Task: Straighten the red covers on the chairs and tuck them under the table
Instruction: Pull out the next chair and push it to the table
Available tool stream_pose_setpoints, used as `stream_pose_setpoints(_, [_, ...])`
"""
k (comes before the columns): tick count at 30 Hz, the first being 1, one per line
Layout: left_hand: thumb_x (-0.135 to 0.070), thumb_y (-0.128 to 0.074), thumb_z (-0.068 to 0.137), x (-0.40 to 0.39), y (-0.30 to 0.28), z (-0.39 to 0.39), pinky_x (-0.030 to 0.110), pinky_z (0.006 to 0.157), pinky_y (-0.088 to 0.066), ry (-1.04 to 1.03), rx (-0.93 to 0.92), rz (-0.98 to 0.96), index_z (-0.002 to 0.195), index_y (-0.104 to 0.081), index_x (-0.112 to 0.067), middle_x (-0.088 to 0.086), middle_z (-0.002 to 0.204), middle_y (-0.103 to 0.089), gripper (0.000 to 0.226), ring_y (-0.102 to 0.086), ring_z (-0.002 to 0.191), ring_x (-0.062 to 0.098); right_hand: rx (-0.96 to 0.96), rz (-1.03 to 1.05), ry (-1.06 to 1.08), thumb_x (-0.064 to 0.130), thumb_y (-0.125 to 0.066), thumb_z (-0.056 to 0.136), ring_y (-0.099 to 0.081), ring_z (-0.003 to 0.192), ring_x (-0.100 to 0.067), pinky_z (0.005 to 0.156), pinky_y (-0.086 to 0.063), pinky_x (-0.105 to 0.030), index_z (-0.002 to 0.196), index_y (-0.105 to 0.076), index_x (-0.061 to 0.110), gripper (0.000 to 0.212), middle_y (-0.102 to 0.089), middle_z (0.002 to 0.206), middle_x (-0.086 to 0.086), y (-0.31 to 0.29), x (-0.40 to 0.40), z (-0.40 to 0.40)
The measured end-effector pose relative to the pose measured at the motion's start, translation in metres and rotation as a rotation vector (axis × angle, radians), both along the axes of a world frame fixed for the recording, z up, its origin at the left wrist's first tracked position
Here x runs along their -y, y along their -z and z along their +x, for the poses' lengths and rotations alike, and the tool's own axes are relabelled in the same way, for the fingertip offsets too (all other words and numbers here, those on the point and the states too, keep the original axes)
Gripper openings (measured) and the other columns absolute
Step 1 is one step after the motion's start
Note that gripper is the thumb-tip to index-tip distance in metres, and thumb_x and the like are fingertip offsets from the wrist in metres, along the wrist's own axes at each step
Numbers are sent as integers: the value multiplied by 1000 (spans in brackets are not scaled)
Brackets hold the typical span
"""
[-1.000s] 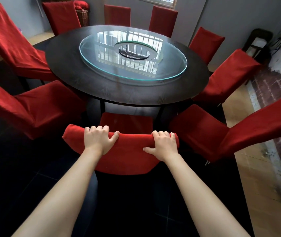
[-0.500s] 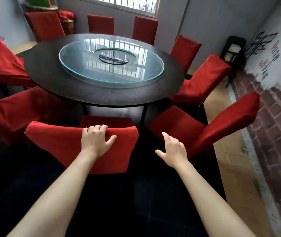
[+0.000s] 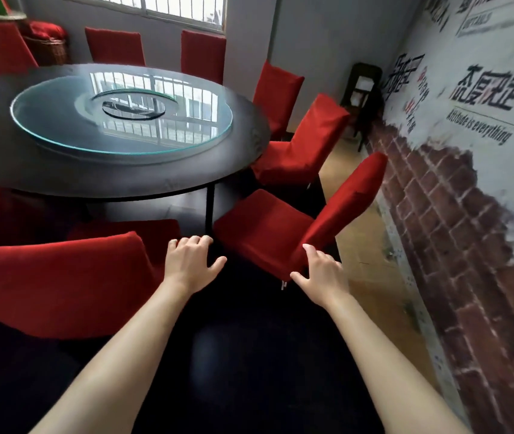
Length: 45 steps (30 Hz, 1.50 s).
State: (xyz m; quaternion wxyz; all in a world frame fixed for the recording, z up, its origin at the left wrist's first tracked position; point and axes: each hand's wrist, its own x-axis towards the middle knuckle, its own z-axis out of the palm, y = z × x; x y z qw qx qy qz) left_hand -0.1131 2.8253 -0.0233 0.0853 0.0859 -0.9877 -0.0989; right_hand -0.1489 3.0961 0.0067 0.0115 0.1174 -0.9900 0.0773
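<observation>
A round dark table point(image 3: 124, 173) with a glass turntable point(image 3: 121, 120) stands at upper left, ringed by chairs in red covers. One red-covered chair point(image 3: 55, 283) sits at lower left, its seat under the table edge. A second red-covered chair point(image 3: 280, 233) stands turned out to the right of it, its back slanting toward the wall. My left hand point(image 3: 191, 261) hovers between the two chairs, fingers loosely spread, holding nothing. My right hand point(image 3: 321, 274) is open beside the lower corner of the turned-out chair's back.
A brick-patterned wall with lettering point(image 3: 468, 214) runs along the right. More red chairs point(image 3: 305, 145) line the table's right and far side. A dark stool point(image 3: 363, 89) stands in the far corner. A wicker basket point(image 3: 47, 48) sits at upper left.
Both hands have left the lower-left chair's back. My view and arms have swung right toward the turned-out chair, and my right hand now reaches its back.
</observation>
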Motion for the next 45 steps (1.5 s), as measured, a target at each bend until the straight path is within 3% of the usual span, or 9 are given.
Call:
stream_pose_setpoints(10, [-60, -51, 85, -101, 4, -115, 42, 108, -30, 238, 3, 49, 128, -55, -24, 0, 121, -62, 56, -55, 116, 22, 61, -9, 170, 46, -69, 84, -43, 134, -21, 108, -34, -38, 150, -23, 21, 85, -44, 148, -1, 12, -93, -71])
stream_pose_setpoints(19, [-59, -54, 85, -171, -21, -247, 42, 105, -33, 350, -39, 127, 127, -54, -22, 2, 117, -64, 57, -57, 114, 24, 79, 38, 300, 53, -73, 77, -46, 129, -24, 102, -40, -40, 150, -20, 23, 95, -46, 144, -2, -11, -161, -164])
stream_pose_setpoints(27, [-64, -56, 80, -246, -16, -320, 39, 99, -34, 438, -29, 149, 128, -53, -20, 3, 111, -65, 66, -59, 108, 24, 131, -9, 337, 56, -72, 77, -43, 133, -26, 108, -38, -42, 151, -21, 23, 95, -43, 148, -3, -3, -225, -227])
stream_pose_setpoints(32, [-63, -57, 81, -303, -15, -368, 40, 98, -34, 375, -62, 163, 126, -53, -21, 2, 110, -65, 62, -60, 107, 24, 166, -66, 291, 48, -74, 78, -38, 136, -29, 110, -34, -45, 151, -21, 21, 94, -41, 149, -5, 0, -285, -285])
stream_pose_setpoints(35, [-64, -55, 81, -341, -19, -396, 40, 97, -34, 234, -79, 203, 124, -55, -22, 2, 108, -66, 60, -61, 105, 23, 189, -101, 239, 44, -77, 77, -33, 138, -30, 113, -29, -44, 152, -21, 20, 96, -37, 151, -6, -1, -331, -325])
stream_pose_setpoints(40, [-68, -51, 81, -396, -22, -438, 40, 98, -34, 41, -52, 206, 127, -53, -25, 2, 117, -63, 63, -59, 111, 24, 144, -25, 129, 51, -76, 74, -37, 136, -26, 112, -30, -46, 151, -21, 23, 99, -39, 150, -2, -5, -388, -393])
stream_pose_setpoints(45, [-69, -49, 82, -425, -8, -454, 41, 96, -38, -29, -2, 88, 128, -51, -21, 4, 117, -62, 67, -59, 108, 26, 120, -6, -4, 55, -74, 74, -37, 137, -24, 110, -31, -44, 152, -20, 24, 99, -36, 152, 0, 0, -399, -446])
